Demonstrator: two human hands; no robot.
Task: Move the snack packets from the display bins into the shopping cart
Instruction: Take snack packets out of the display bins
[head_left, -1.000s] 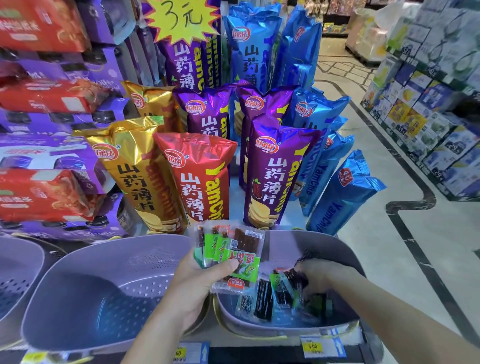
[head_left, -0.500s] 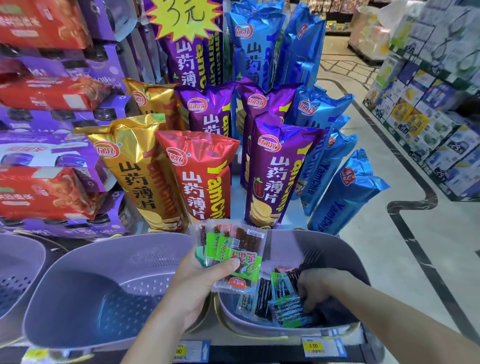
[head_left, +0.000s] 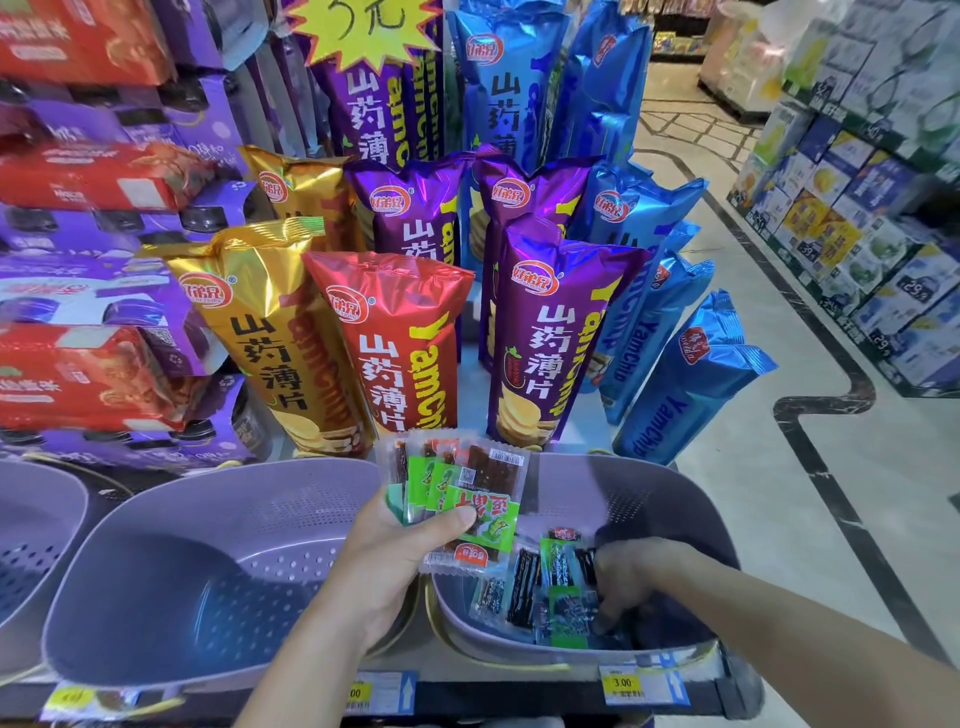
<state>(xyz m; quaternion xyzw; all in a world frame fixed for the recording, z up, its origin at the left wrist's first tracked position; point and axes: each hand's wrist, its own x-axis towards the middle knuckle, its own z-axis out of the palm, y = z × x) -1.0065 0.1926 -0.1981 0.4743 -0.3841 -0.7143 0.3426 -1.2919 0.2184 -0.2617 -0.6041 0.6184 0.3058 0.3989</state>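
The left hand (head_left: 384, 561) pinches a fan of packets (head_left: 462, 493) at centre; the right hand (head_left: 639, 577), nearer, digs into loose packets (head_left: 524, 582) in the lower-right bin (head_left: 649, 499), grip unclear.

Small clear snack packets (head_left: 467, 499) with green labels and dark strips are held up in a fan. More loose packets (head_left: 545, 592) are piled in the right purple bin (head_left: 649, 499).

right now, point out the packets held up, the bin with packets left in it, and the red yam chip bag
held packets (head_left: 485, 501): head view, green label of the front packet
bin with packets (head_left: 641, 493): head view, bare back wall
red yam chip bag (head_left: 395, 343): head view, middle of its front
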